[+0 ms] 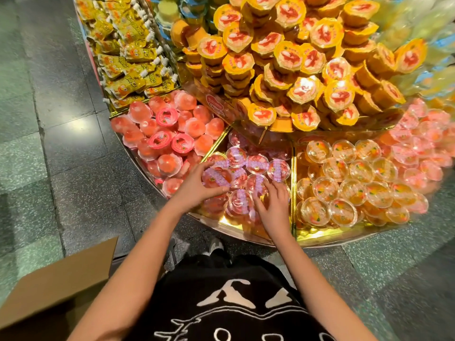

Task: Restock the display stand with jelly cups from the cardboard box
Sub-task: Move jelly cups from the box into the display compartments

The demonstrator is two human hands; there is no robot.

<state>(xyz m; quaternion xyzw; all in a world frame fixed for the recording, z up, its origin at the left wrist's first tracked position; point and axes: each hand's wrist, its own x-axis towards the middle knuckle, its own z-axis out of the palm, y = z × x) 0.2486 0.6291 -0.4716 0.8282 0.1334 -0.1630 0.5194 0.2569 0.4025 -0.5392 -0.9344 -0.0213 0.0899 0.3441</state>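
The round display stand (236, 231) has gold-lined wedge compartments. The middle wedge holds several clear jelly cups with purple lids (257, 164). My left hand (194, 187) grips one purple-lidded cup (216, 177) at the wedge's left side, thumb and fingers curled round its rim. My right hand (272, 203) rests among the cups near the front, fingertips bent onto a cup (256, 184); whether it pinches that cup I cannot tell. A flap of the cardboard box (59, 281) shows at lower left; its inside is hidden.
Pink peach-shaped cups (170, 134) fill the left wedge, orange-fruit cups (344, 183) the right one. Above rises a heap of yellow-lidded cups (295, 65); yellow pouches (128, 50) lie at upper left. Grey tiled floor (49, 119) surrounds the stand.
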